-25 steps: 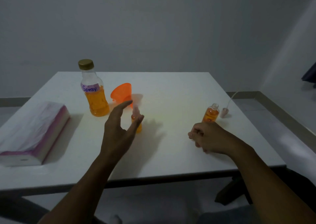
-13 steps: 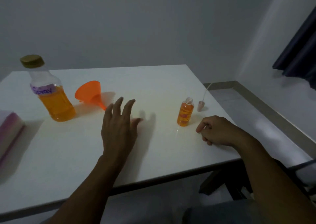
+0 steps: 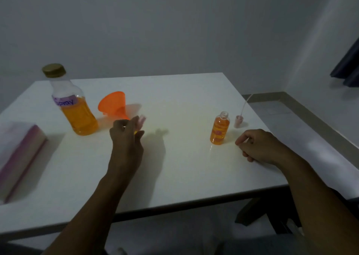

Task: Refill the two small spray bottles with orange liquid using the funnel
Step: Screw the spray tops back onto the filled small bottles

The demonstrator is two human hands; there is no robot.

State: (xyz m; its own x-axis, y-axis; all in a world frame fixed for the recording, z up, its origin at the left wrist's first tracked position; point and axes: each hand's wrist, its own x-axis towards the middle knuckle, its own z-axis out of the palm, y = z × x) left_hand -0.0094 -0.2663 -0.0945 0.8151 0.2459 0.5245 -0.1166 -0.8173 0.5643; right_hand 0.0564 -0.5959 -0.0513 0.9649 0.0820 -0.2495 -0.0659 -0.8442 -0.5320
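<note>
The small spray bottle (image 3: 136,131) is probably light, smooth plastic and easy to tip, so it is best gripped round the body while its pink cap (image 3: 141,121) is twisted off. The left hand (image 3: 126,138) curls round it and hides most of it, just in front of the orange funnel (image 3: 113,105). The second small bottle (image 3: 219,130), uncapped and nearly full of orange liquid, stands on the table (image 3: 184,167) beside the right hand (image 3: 260,147), which rests loosely curled and apparently empty.

Dim room, soft shadows falling rightward, faint tabletop glare, motion blur, edges bowed
</note>
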